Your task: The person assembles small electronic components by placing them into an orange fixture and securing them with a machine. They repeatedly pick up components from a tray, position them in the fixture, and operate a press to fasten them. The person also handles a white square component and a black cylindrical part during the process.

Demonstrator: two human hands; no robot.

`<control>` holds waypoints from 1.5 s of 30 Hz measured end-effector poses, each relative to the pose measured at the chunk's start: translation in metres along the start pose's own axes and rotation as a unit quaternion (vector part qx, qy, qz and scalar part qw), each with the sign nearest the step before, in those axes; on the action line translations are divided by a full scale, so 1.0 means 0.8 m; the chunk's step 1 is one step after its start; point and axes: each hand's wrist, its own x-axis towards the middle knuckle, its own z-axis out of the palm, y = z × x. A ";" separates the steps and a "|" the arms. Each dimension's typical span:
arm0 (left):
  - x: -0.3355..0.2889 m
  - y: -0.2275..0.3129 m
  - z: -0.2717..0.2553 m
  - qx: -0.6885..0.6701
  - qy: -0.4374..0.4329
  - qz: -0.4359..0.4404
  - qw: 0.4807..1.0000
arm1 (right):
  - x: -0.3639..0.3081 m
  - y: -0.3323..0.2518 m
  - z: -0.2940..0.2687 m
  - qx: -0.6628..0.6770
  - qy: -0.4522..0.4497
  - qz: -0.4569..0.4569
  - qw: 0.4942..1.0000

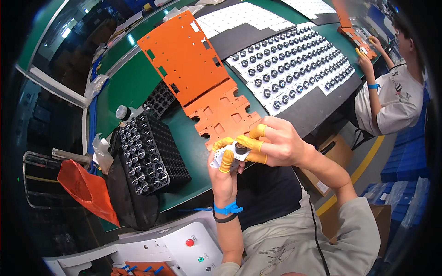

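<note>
Yellow finger cots cover several fingertips of both my hands. Between thumb and fingers, my left hand grips a small white plate with holes in it. My right hand closes on a short black cylinder with a brownish top, which sits against that plate. Whether the cylinder is fastened to the plate, I cannot tell. Just beyond my hands lies an orange fixture plate with cutouts, its near edge close to my left fingertips. A blue wrist strap circles my left wrist.
A black tray of round, lens-like parts stands left on the green table. White sheets bearing rows of black round parts lie at right. A co-worker handles another orange plate. An orange bag hangs off the left edge.
</note>
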 end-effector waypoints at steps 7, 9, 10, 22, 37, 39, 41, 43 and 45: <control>-0.001 -0.004 0.005 0.002 0.034 0.034 0.999 | 0.000 -0.003 0.001 0.008 -0.011 0.017 1.000; 0.000 -0.002 0.005 0.004 0.035 0.035 0.999 | 0.007 -0.002 -0.007 0.044 -0.030 0.034 0.998; -0.001 -0.003 0.003 0.004 0.028 0.036 0.999 | 0.008 -0.002 -0.009 0.062 -0.040 0.043 0.996; -0.002 -0.006 0.000 0.014 0.015 0.033 0.999 | -0.003 0.011 -0.001 0.228 -0.045 0.137 0.963; 0.006 -0.002 0.017 0.072 0.011 0.048 0.996 | 0.022 0.039 0.011 -0.053 0.106 0.085 0.989; 0.009 -0.003 0.018 0.091 0.017 0.046 0.995 | 0.031 0.078 0.015 -0.010 0.041 0.259 0.965; 0.009 -0.006 0.012 0.082 0.011 0.055 0.995 | 0.056 0.102 0.009 0.012 -0.090 0.384 0.919; 0.008 -0.005 0.008 0.078 0.010 0.060 0.995 | 0.069 0.120 0.013 0.005 -0.202 0.412 0.889; 0.008 -0.007 0.009 0.074 0.012 0.058 0.996 | 0.063 0.141 0.028 -0.016 -0.228 0.407 0.884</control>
